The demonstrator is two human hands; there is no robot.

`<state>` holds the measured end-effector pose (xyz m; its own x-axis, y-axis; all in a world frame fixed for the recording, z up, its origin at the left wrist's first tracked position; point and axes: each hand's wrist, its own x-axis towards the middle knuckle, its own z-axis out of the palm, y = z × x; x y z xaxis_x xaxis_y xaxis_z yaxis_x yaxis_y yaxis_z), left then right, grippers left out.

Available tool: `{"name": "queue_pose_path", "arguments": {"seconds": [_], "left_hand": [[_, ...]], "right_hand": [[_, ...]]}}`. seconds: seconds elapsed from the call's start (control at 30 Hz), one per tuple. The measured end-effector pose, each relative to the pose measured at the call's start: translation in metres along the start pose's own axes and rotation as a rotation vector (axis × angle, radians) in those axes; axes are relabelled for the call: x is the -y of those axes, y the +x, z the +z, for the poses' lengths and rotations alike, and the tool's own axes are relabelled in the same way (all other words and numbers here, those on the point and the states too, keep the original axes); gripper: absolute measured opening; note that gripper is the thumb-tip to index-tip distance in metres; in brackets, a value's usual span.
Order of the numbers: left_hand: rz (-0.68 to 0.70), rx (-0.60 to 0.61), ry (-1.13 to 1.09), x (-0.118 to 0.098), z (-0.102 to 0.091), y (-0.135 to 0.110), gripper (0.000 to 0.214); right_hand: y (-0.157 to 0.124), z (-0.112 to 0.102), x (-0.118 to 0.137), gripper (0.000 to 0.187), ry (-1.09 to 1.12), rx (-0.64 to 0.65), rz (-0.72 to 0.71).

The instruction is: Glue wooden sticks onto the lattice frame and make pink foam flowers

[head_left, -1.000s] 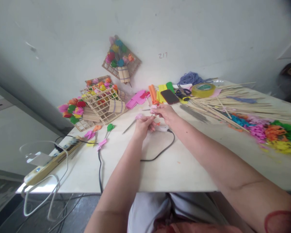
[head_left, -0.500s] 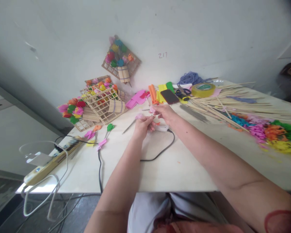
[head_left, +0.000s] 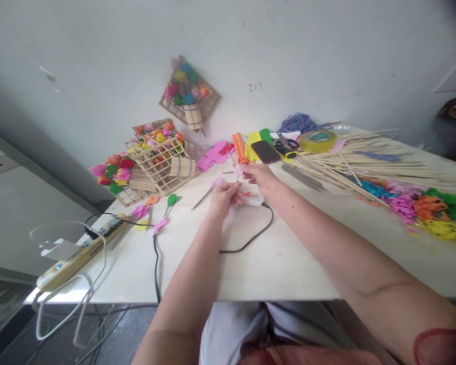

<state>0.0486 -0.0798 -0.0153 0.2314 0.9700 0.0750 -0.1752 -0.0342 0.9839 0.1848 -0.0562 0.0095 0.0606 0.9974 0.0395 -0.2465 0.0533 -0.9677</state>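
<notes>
Over the middle of the table, my left hand is closed in a pinch around the thin stem below a small pale pink paper flower. The fingertips of my right hand press on that flower's petals from the right. Just behind my left hand lies another pale pink flower, beside a thin grey stick. A white tool with a black cord, possibly a glue gun, rests under my hands, partly hidden.
Stick lattices with colourful paper flowers stand at back left. A power strip lies at left. Behind my hands are a phone, scissors and a tape roll. Wooden sticks and cut paper pieces spread rightward.
My right fingers have shifted very slightly on the pink flower, showing a little more of its petals. My left hand stays nearly in place.
</notes>
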Motion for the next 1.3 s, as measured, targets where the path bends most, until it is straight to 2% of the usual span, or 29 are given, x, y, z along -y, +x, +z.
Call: {"name": "queue_pose_path", "arguments": {"seconds": [0.33,0.57,1.1,1.3], "left_hand": [[-0.002,0.040,0.027,-0.004,0.003,-0.004,0.035],[-0.005,0.039,0.021,-0.004,0.003,-0.004,0.035],[-0.025,0.098,0.038,-0.004,0.004,-0.004,0.030],[-0.014,0.094,0.049,-0.004,0.002,-0.004,0.031]], "right_hand": [[0.011,-0.005,-0.008,0.019,0.005,0.056,-0.029],[0.009,-0.012,-0.004,0.023,0.028,0.214,-0.020],[0.013,-0.015,-0.007,0.014,-0.130,0.229,-0.068],[0.010,-0.016,-0.005,0.019,-0.157,0.293,-0.044]]}}
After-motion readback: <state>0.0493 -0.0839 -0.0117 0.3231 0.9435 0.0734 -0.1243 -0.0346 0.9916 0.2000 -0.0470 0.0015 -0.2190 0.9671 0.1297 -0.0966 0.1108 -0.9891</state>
